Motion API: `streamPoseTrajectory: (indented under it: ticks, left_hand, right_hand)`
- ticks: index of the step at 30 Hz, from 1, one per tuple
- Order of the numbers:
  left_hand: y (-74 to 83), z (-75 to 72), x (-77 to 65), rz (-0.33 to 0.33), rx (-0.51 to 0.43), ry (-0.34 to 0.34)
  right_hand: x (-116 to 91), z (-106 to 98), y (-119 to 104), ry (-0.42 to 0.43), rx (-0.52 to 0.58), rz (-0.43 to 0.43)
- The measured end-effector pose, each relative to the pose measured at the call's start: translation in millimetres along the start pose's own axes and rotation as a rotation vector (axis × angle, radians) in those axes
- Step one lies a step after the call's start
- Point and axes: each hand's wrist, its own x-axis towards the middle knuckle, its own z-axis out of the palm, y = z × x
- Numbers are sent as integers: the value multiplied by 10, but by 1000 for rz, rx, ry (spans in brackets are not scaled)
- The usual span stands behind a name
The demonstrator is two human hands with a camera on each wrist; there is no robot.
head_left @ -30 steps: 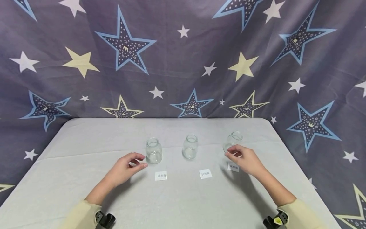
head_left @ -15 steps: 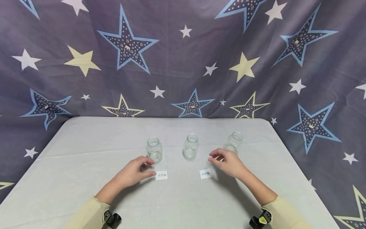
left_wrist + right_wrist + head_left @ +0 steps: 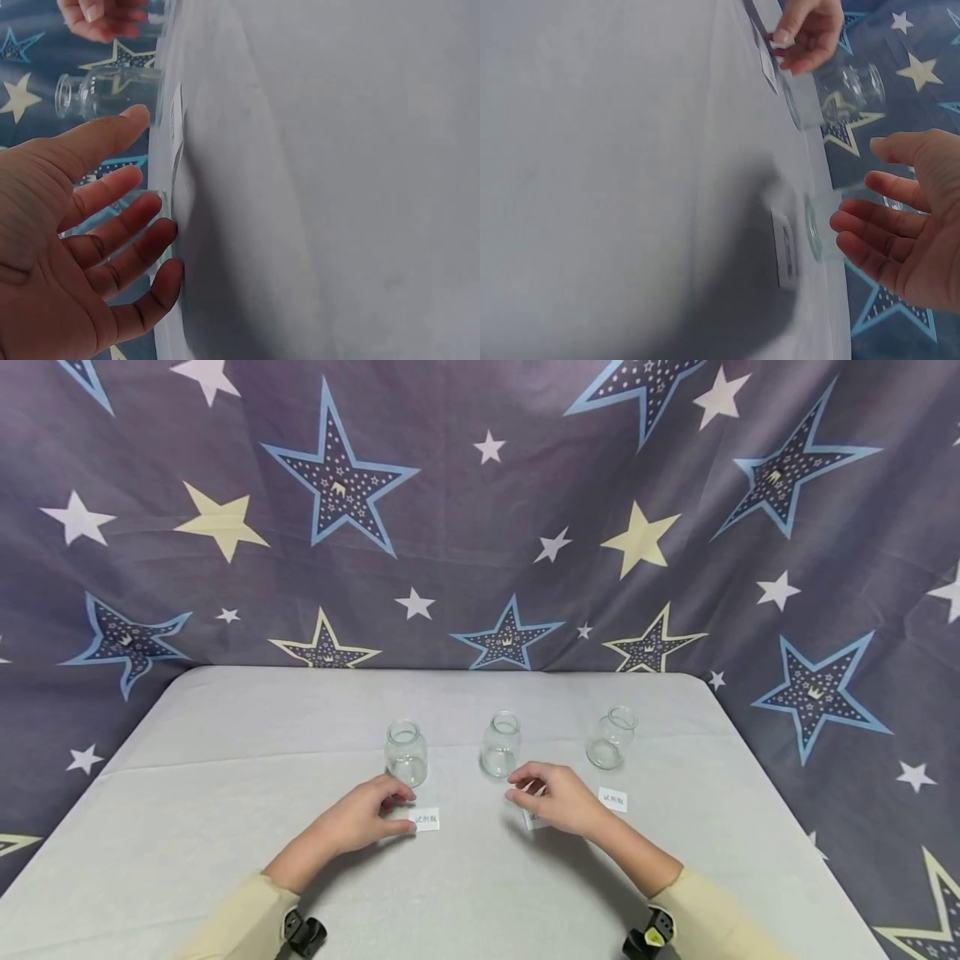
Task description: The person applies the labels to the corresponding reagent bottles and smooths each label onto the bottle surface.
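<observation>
Three clear glass jars stand upright in a row: a left jar (image 3: 406,753), a middle jar (image 3: 500,748) and a right jar (image 3: 609,745). In front of them lie a left card (image 3: 427,819), a middle card (image 3: 534,822) and a right card (image 3: 613,800), white with dark writing. My left hand (image 3: 366,817), fingers loosely bent and holding nothing, has its thumb tip at the left card's edge; contact is unclear. Over the middle card, partly covering it, hovers my right hand (image 3: 561,798). In the right wrist view its relaxed fingers (image 3: 877,217) hold nothing.
A white cloth (image 3: 480,893) covers the table. Behind it hangs a dark curtain (image 3: 450,527) printed with stars. Each forearm has a pale sleeve and a black camera at the wrist.
My right hand has moved left from the right jar to the middle card. My left hand has come right and nearer, from beside the left jar to the left card. Jars and cards stayed put.
</observation>
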Motion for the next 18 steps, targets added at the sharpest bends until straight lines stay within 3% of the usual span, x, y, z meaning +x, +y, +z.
streamPoseTrajectory:
  ticks: [9, 18]
  left_hand:
    - [2, 24, 23, -9, 21, 6]
    - [14, 38, 9, -8, 26, 4]
  right_hand:
    - [129, 263, -193, -50, -9, -65]
    - [255, 515, -287, -119, -36, -55]
